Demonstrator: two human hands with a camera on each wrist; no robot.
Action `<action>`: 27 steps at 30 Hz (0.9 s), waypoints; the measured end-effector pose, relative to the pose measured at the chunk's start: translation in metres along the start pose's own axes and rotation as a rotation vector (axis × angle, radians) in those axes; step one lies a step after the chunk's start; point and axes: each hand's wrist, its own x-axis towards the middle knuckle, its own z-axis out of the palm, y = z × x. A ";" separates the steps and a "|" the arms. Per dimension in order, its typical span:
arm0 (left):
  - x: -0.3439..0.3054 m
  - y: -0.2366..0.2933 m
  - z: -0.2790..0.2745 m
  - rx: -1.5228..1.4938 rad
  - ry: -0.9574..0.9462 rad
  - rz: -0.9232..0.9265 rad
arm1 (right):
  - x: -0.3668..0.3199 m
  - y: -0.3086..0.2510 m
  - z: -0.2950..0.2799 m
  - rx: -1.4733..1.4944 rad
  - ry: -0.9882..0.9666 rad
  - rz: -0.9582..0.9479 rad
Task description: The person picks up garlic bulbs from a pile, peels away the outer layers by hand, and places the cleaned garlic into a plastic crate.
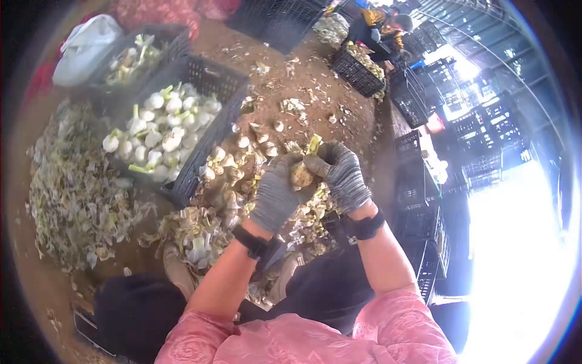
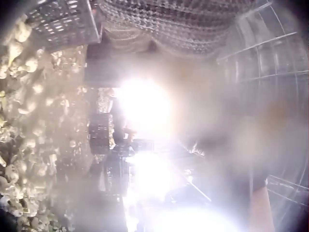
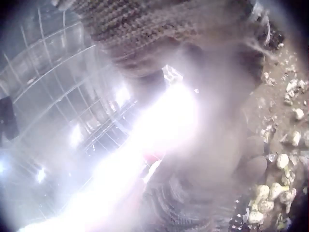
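Observation:
Both my hands wear grey knit gloves and meet in the middle of the head view. A brownish garlic bulb (image 1: 301,176) with a short yellow-green stem (image 1: 314,144) sits between them. My left hand (image 1: 276,193) grips the bulb from the left side. From the right, my right hand (image 1: 344,176) pinches it, thumb over its upper part and fingers curled. Glare washes out both wrist views; the knit of the left glove (image 2: 178,24) and of the right glove (image 3: 135,38) shows along their tops, with the bulb hidden.
Left of my hands stands a black crate (image 1: 209,79) holding peeled white garlic bulbs (image 1: 167,130). A heap of skins (image 1: 82,188) lies beside it. Unpeeled bulbs (image 1: 227,164) and scraps cover the ground ahead. Stacked crates (image 1: 415,182) line the right; another person (image 1: 379,30) sits farther off.

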 end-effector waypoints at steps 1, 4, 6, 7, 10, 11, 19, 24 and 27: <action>-0.003 0.006 -0.001 0.100 0.030 0.068 | -0.002 -0.002 -0.004 -0.039 -0.023 0.003; -0.002 0.013 0.002 0.066 0.009 0.103 | -0.005 -0.006 -0.016 0.101 -0.079 0.029; 0.002 0.013 0.007 0.033 0.065 0.251 | -0.007 -0.012 -0.025 0.094 -0.092 0.022; 0.003 0.013 0.010 0.070 0.079 0.299 | -0.009 -0.014 -0.028 0.119 -0.081 0.009; 0.001 0.027 0.012 0.026 0.034 0.297 | -0.014 -0.008 -0.035 0.158 -0.058 -0.020; -0.001 0.038 0.011 0.066 0.003 0.273 | -0.015 -0.006 -0.036 0.161 -0.057 -0.034; -0.005 0.036 0.012 -0.168 -0.009 0.139 | -0.020 -0.014 -0.040 0.043 -0.059 -0.087; -0.010 0.029 0.006 -0.378 -0.118 0.073 | -0.021 -0.013 -0.040 0.152 -0.055 -0.112; -0.010 0.025 0.007 -0.552 -0.127 0.015 | -0.025 -0.017 -0.036 0.272 -0.066 -0.108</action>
